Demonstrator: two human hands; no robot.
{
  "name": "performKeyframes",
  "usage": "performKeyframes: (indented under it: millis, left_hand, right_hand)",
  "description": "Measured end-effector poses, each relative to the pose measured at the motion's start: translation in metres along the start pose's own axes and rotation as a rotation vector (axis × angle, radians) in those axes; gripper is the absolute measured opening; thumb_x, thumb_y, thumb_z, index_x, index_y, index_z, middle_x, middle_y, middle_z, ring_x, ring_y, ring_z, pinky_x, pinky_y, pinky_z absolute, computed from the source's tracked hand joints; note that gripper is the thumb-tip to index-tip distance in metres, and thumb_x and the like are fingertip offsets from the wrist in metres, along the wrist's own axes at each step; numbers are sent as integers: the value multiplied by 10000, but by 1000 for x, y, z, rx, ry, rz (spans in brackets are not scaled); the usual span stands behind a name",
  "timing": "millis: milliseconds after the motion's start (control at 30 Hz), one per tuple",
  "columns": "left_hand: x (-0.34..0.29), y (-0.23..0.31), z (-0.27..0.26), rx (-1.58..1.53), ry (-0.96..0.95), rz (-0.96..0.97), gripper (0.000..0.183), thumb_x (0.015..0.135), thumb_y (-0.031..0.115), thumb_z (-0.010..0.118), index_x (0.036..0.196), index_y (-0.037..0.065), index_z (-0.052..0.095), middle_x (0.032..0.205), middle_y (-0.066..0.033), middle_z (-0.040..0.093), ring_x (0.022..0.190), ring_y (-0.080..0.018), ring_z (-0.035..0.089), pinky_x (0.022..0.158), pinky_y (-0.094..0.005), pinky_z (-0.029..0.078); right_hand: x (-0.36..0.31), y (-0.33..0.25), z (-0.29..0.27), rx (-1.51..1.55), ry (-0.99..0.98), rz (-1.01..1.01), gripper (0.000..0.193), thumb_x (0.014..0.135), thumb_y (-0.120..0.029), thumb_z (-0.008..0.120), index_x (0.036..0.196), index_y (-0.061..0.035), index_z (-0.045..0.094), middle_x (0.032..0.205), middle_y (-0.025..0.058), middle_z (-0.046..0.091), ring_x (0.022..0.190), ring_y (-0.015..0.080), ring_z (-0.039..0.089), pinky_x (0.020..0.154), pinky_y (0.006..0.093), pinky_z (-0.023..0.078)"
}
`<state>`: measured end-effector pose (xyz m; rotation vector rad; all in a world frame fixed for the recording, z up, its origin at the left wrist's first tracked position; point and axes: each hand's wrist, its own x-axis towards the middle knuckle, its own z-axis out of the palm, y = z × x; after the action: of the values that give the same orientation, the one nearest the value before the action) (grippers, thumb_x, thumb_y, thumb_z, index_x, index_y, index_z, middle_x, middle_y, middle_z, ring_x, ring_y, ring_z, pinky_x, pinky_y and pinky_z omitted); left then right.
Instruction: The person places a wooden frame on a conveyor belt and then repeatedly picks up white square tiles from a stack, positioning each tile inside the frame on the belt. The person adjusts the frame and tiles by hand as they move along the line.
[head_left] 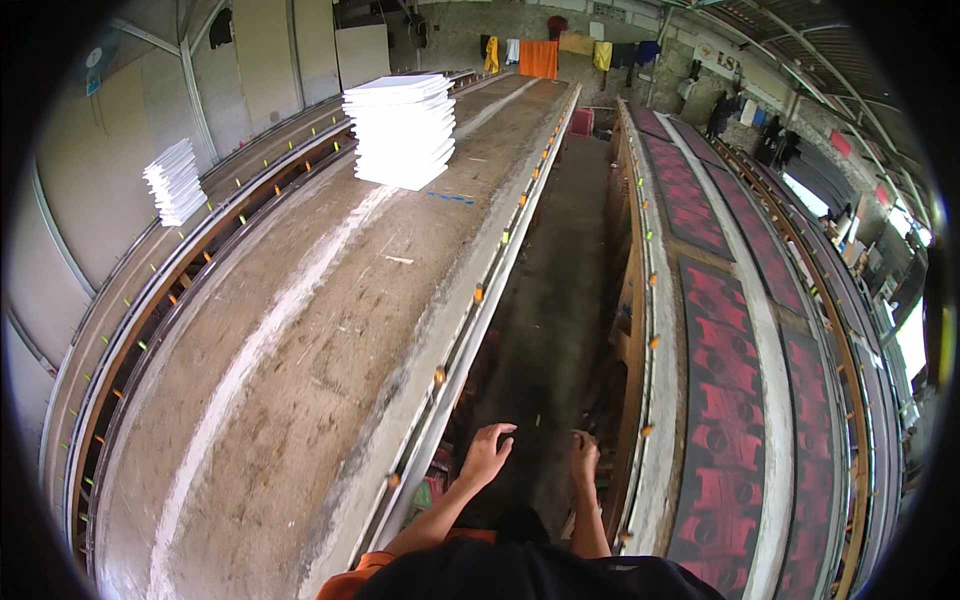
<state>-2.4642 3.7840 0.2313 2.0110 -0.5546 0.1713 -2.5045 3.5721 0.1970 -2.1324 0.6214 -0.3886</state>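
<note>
My left hand [487, 456] is over the aisle, just right of the long brown table's edge. Its fingers are bent but apart, and nothing shows in them. Across the aisle my right hand [585, 460] is raised near the right-hand table, its fingers curled in; whatever they may hold is hidden. Neither hand touches a table. On the brown table [290, 400], well ahead, stands a tall stack of white sheets or panels [402, 135]. The right-hand table bears dark cloth panels [722, 400] printed in red.
Between the tables a dark, narrow aisle [550, 270] runs ahead. Small orange and green pegs line the rails [478, 293]. A smaller white stack [176, 185] stands on a farther table at the left. Coloured cloths [538, 59] hang along the far wall.
</note>
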Motion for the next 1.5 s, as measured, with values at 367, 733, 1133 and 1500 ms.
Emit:
performKeyframes:
  millis: [367, 733, 1133, 1500]
  left_hand:
    - [265, 25, 42, -201, 6, 114, 325, 833, 84, 603, 1145, 35, 526, 1102, -90, 608, 1072, -233, 551, 938, -332, 403]
    - [462, 37, -19, -241, 215, 34, 358, 862, 40, 555, 1206, 6, 460, 1151, -116, 561, 1139, -206, 500, 989, -360, 367]
    - [580, -24, -145, 86, 674, -116, 376, 903, 108, 496, 1257, 42, 389, 1276, -134, 454, 1221, -244, 424, 1030, -414, 352]
    - [705, -58, -211, 544, 945, -17, 486, 913, 171, 491, 1333, 43, 283, 1327, -156, 388, 1264, -266, 364, 1060, -430, 298]
  right_hand:
    - [281, -33, 23, 172, 146, -233, 192, 897, -99, 482, 982, 7, 618, 910, 177, 635, 866, 324, 615, 767, 364, 471]
    - [501, -116, 23, 521, 116, -130, 213, 945, -133, 460, 1008, 11, 605, 941, 98, 650, 860, 163, 626, 779, 285, 479]
    - [717, -368, 121, 528, -236, -878, 183, 934, -108, 457, 1011, -24, 600, 958, 109, 613, 895, 238, 602, 787, 319, 444]
    - [819, -612, 270, 683, -468, -1528, 219, 907, -147, 504, 1091, -35, 542, 1070, 166, 581, 995, 354, 549, 828, 388, 432]
